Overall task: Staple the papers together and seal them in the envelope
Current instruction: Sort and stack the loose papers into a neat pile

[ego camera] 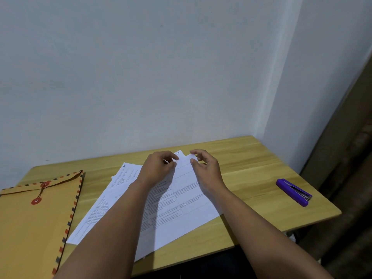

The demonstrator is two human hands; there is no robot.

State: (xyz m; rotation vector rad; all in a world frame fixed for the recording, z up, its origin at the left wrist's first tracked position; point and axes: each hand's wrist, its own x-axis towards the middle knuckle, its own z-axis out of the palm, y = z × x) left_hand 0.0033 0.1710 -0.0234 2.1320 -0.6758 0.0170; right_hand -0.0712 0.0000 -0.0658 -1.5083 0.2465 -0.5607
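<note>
Papers (pixel 165 208) lie fanned on the table (pixel 251 172), near edges toward the person, long axis running away to the far top corners where both hands work. Sheets aren't squared: one marked 6 splays off to the left of the grips, one marked 5 pokes out just beyond them.

Left hand (pixel 159 168): grip curled, fingertips pinching the top sheet's far edge. Right hand (pixel 205 168): fingers curled around the same sheet's far right corner, thumb under; whether it actually pinches, can't tell.

Key relation: the stapler (pixel 293 191) is well off to the right of the right grip, lying flat, long axis angled toward the table's near right edge. Right hand is clearly the nearer one. The envelope (pixel 36 218) sits left of the left grip, string closure wound, apart from the papers.

Judgement: still aligning the stack; stapling not begun. Next reach likely right hand to stapler while left pins the corner.
</note>
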